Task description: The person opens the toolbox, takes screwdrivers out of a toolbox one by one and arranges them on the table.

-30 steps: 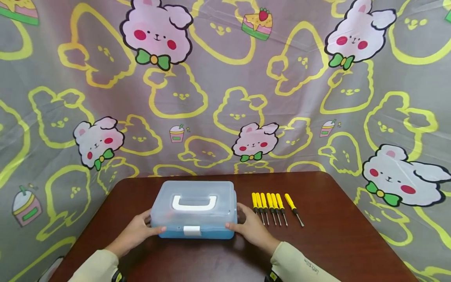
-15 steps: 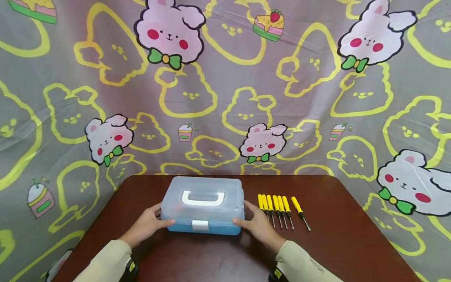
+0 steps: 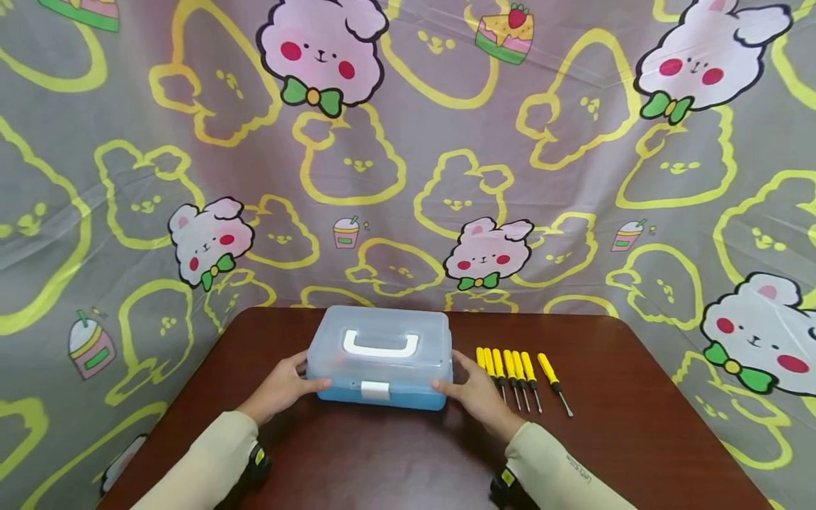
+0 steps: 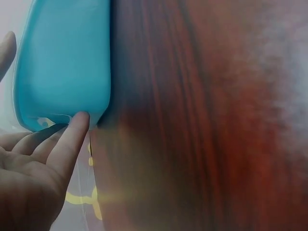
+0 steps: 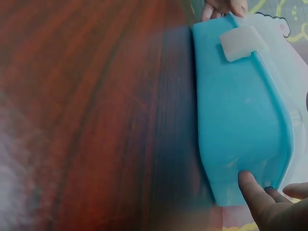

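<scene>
A toolbox (image 3: pixel 382 361) with a blue base, a frosted clear lid, a white handle and a white front latch stands closed near the table's far edge. My left hand (image 3: pixel 285 386) grips its left end, thumb across the front corner, fingers along the side. My right hand (image 3: pixel 478 393) grips the opposite end in the same way. In the left wrist view, the fingertips of the left hand (image 4: pixel 38 163) press against the blue end wall (image 4: pixel 65 62). From the right wrist, the right hand (image 5: pixel 272 202) shows with a fingertip on the blue base (image 5: pixel 240 110). The box's contents are hidden.
Several yellow-handled screwdrivers (image 3: pixel 510 368) lie side by side just right of the toolbox. One more screwdriver (image 3: pixel 553 381) lies slightly apart, farther right. The dark wooden table (image 3: pixel 382 464) meets a patterned cloth backdrop (image 3: pixel 408 163) at the back and sides.
Both hands have slid the toolbox away from me, toward the table's far edge. The head view has turned a little left, so the whole scene sits farther right. The screwdrivers stay put.
</scene>
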`<control>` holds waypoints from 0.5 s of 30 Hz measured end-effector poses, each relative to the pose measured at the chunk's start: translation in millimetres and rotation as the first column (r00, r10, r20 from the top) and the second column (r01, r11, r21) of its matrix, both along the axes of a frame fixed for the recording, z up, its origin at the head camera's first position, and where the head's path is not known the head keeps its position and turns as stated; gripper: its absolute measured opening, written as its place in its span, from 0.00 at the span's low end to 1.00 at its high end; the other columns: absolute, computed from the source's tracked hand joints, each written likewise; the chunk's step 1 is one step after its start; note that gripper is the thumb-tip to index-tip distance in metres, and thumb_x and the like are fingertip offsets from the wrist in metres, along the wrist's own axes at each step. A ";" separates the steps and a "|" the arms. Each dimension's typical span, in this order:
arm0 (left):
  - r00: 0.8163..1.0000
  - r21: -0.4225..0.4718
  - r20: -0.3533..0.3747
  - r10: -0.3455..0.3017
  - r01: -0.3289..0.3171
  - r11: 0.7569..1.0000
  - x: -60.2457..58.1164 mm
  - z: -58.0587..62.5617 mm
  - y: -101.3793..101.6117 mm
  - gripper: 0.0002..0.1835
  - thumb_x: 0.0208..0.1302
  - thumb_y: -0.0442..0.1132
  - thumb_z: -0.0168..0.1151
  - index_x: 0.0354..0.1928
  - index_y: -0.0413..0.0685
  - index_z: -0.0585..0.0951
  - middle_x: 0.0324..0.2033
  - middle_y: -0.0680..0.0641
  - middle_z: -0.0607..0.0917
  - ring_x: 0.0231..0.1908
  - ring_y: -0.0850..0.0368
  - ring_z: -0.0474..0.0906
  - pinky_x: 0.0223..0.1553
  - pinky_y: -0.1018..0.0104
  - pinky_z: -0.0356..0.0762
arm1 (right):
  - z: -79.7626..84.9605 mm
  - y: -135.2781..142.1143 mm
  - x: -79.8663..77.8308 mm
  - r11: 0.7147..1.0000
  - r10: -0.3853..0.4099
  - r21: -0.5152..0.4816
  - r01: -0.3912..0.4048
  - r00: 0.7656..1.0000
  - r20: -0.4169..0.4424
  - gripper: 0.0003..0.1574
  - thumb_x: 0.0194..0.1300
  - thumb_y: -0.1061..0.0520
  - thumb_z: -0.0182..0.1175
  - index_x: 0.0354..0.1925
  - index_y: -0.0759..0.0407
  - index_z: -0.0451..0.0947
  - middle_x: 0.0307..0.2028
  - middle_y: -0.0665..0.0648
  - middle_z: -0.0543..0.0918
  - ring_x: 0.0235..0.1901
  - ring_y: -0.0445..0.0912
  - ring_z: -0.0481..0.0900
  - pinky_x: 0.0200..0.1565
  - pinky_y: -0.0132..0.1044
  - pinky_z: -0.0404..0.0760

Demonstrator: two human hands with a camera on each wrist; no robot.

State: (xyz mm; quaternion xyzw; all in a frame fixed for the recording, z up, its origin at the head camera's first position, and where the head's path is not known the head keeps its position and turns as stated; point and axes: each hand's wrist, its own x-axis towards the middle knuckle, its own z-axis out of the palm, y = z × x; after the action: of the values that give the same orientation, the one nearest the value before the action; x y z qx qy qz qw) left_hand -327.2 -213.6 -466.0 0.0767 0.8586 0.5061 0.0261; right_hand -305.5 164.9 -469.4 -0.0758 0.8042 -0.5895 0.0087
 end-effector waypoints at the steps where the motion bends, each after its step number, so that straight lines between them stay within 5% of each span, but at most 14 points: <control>1: 1.000 0.009 0.002 -0.002 0.002 1.000 -1.9 -0.3 0.9 0.52 0.50 0.53 0.77 0.71 0.37 0.62 0.59 0.39 0.76 0.56 0.46 0.75 0.52 0.50 0.76 | -0.1 0.9 -1.2 1.000 -0.001 0.000 0.001 1.000 0.004 0.56 0.52 0.40 0.73 0.71 0.56 0.61 0.65 0.57 0.70 0.62 0.55 0.68 0.59 0.59 0.68; 8: 1.000 0.032 -0.003 -0.005 0.006 0.999 -11.1 -0.8 5.4 0.50 0.49 0.51 0.77 0.71 0.38 0.63 0.57 0.40 0.78 0.54 0.48 0.77 0.52 0.52 0.76 | -1.0 4.5 -9.7 1.000 0.014 0.000 -0.014 1.000 0.019 0.56 0.53 0.39 0.73 0.73 0.53 0.60 0.68 0.55 0.65 0.68 0.56 0.60 0.63 0.64 0.59; 15: 1.000 -0.012 0.009 0.004 -0.004 1.000 -22.5 3.8 8.7 0.53 0.48 0.56 0.77 0.71 0.37 0.62 0.59 0.39 0.77 0.54 0.48 0.76 0.55 0.48 0.73 | 0.7 7.7 -22.1 0.999 0.036 -0.024 -0.035 0.999 0.030 0.56 0.54 0.40 0.72 0.73 0.55 0.59 0.67 0.57 0.68 0.65 0.55 0.65 0.61 0.60 0.64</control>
State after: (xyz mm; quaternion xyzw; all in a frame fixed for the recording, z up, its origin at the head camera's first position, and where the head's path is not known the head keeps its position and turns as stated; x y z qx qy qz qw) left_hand -349.7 -204.9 -462.2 0.0726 0.8618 0.5012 0.0293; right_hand -327.7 172.6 -468.7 -0.0814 0.7955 -0.5997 0.0304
